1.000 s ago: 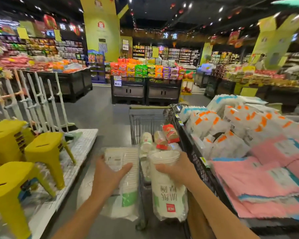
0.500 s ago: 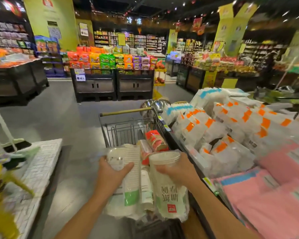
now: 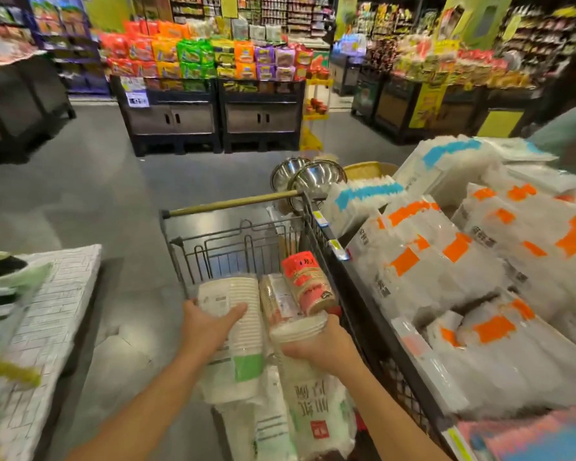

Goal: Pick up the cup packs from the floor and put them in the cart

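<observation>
My left hand (image 3: 207,327) grips a plastic-wrapped stack of white paper cups with a green label (image 3: 238,334). My right hand (image 3: 320,347) grips a second pack of white cups with printed characters (image 3: 310,400). Both packs hang over the near end of the wire shopping cart (image 3: 180,257), side by side. Inside the cart lie other cup packs, one with a red label (image 3: 308,284) and a brownish one (image 3: 275,301). More white wrapped packs (image 3: 270,424) lie under the two I hold.
A black display rack (image 3: 379,327) with white, orange-marked and blue-marked plastic packs (image 3: 446,261) borders the cart on the right. Steel bowls (image 3: 313,178) stand beyond the cart. A white tiled platform (image 3: 54,311) is on the left. Grey floor (image 3: 97,194) and snack shelves (image 3: 213,94) lie ahead.
Both hands have carried the cup packs forward and lower, over the cart. My view swung right; the yellow stools have left the frame.
</observation>
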The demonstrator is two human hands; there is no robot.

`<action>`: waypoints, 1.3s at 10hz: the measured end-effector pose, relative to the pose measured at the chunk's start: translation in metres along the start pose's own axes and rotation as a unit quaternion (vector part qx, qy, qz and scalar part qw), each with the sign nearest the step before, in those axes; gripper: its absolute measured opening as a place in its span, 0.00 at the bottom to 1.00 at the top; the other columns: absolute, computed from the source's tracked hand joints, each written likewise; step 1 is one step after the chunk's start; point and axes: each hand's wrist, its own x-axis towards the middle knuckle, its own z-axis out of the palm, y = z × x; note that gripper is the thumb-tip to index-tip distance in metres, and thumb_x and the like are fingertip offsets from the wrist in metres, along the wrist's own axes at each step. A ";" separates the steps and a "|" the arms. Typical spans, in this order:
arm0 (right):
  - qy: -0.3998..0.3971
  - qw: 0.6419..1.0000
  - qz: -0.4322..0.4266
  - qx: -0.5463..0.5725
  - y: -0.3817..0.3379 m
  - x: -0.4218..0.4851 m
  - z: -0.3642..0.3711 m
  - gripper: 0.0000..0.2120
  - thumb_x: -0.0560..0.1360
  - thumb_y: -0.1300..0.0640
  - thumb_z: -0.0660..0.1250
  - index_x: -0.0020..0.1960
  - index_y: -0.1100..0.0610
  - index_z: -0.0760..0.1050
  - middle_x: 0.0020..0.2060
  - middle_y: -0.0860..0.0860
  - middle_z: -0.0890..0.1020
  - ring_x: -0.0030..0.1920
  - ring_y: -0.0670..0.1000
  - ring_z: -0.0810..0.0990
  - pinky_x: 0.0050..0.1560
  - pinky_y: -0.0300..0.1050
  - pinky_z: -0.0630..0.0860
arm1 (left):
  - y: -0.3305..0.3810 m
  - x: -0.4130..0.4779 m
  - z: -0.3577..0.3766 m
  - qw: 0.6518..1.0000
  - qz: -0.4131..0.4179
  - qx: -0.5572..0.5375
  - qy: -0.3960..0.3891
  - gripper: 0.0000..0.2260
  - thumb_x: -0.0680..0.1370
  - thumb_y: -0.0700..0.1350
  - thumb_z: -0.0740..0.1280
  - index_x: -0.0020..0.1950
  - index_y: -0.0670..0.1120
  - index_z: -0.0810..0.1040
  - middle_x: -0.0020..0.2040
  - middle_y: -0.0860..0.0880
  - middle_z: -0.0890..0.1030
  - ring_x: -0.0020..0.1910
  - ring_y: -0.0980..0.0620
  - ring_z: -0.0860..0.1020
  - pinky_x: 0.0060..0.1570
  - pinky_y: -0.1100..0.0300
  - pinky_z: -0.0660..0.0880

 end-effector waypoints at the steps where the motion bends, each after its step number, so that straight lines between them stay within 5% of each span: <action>1: -0.024 0.999 0.033 -0.019 0.006 0.037 0.019 0.52 0.46 0.29 0.80 0.65 0.50 0.76 0.53 0.44 0.84 0.53 0.42 0.83 0.52 0.41 0.82 | -0.004 0.048 0.014 1.000 -0.018 0.022 -0.007 0.39 0.66 0.55 0.82 0.67 0.45 0.63 0.59 0.47 0.77 0.54 0.46 0.79 0.45 0.55 0.77; 2: -0.016 0.997 0.074 -0.022 0.001 0.059 0.039 0.41 0.50 0.37 0.82 0.59 0.51 0.77 0.47 0.43 0.82 0.46 0.40 0.81 0.42 0.33 0.79 | -0.015 0.108 0.032 0.997 -0.053 0.034 -0.032 0.44 0.64 0.61 0.81 0.70 0.45 0.62 0.62 0.47 0.76 0.59 0.45 0.78 0.57 0.48 0.78; 3: -0.026 0.989 0.144 -0.017 0.003 0.083 0.063 0.62 0.47 0.33 0.81 0.73 0.57 0.63 0.61 0.50 0.79 0.59 0.49 0.80 0.52 0.39 0.77 | -0.024 0.149 0.048 0.994 -0.080 0.036 -0.064 0.51 0.60 0.65 0.81 0.72 0.45 0.62 0.65 0.50 0.74 0.61 0.47 0.76 0.62 0.48 0.75; 4: -0.034 0.980 0.192 -0.041 0.000 0.108 0.081 0.61 0.50 0.32 0.80 0.75 0.56 0.61 0.59 0.49 0.75 0.58 0.50 0.76 0.53 0.43 0.74 | -0.046 0.186 0.078 0.988 -0.133 0.051 -0.059 0.50 0.61 0.63 0.81 0.72 0.44 0.61 0.65 0.46 0.74 0.63 0.41 0.77 0.62 0.46 0.75; 5: -0.012 0.973 0.200 -0.114 0.002 0.133 0.099 0.62 0.54 0.25 0.75 0.78 0.54 0.59 0.72 0.52 0.71 0.70 0.56 0.72 0.67 0.55 0.74 | -0.066 0.214 0.105 0.980 -0.171 0.078 -0.063 0.56 0.59 0.68 0.80 0.75 0.43 0.58 0.68 0.43 0.73 0.63 0.40 0.76 0.60 0.49 0.75; 6: -0.017 0.963 0.226 -0.142 0.004 0.146 0.109 0.58 0.59 0.28 0.75 0.78 0.54 0.56 0.74 0.54 0.68 0.72 0.58 0.69 0.70 0.58 0.71 | -0.070 0.226 0.123 0.978 -0.164 0.105 -0.068 0.59 0.60 0.66 0.80 0.79 0.40 0.55 0.75 0.40 0.69 0.72 0.39 0.70 0.70 0.47 0.69; 7: -0.020 0.955 0.235 -0.181 0.008 0.153 0.115 0.54 0.62 0.28 0.70 0.77 0.54 0.54 0.73 0.55 0.66 0.72 0.59 0.67 0.69 0.61 0.69 | -0.071 0.233 0.132 0.977 -0.167 0.110 -0.070 0.53 0.63 0.61 0.81 0.77 0.41 0.58 0.74 0.41 0.70 0.71 0.40 0.70 0.68 0.50 0.67; 9: -0.017 0.956 0.235 -0.173 0.012 0.149 0.111 0.63 0.59 0.23 0.70 0.81 0.54 0.49 0.79 0.57 0.60 0.77 0.59 0.63 0.74 0.61 0.68 | -0.065 0.236 0.130 0.969 -0.189 0.124 -0.102 0.57 0.59 0.66 0.80 0.77 0.43 0.57 0.74 0.41 0.69 0.70 0.37 0.71 0.68 0.45 0.70; 10: -0.026 0.964 0.225 -0.138 0.006 0.137 0.096 0.70 0.55 0.18 0.69 0.82 0.57 0.47 0.80 0.56 0.59 0.78 0.58 0.63 0.75 0.58 0.68 | -0.050 0.233 0.122 0.971 -0.156 0.140 -0.117 0.64 0.51 0.73 0.76 0.78 0.44 0.57 0.74 0.41 0.69 0.71 0.38 0.71 0.69 0.42 0.70; 12: 0.035 0.978 0.177 -0.109 0.005 0.108 0.051 0.55 0.65 0.27 0.73 0.80 0.53 0.55 0.74 0.52 0.70 0.71 0.56 0.72 0.67 0.55 0.75 | -0.021 0.211 0.104 0.958 -0.020 0.238 -0.156 0.57 0.61 0.72 0.75 0.81 0.48 0.54 0.79 0.44 0.62 0.76 0.42 0.64 0.72 0.42 0.66; 13: 0.059 0.978 0.156 -0.123 0.006 0.088 0.026 0.49 0.70 0.29 0.70 0.81 0.52 0.56 0.75 0.52 0.68 0.72 0.55 0.71 0.68 0.53 0.74 | -0.001 0.189 0.100 0.934 0.062 0.316 -0.156 0.49 0.63 0.74 0.69 0.76 0.49 0.63 0.75 0.45 0.67 0.72 0.43 0.69 0.67 0.44 0.71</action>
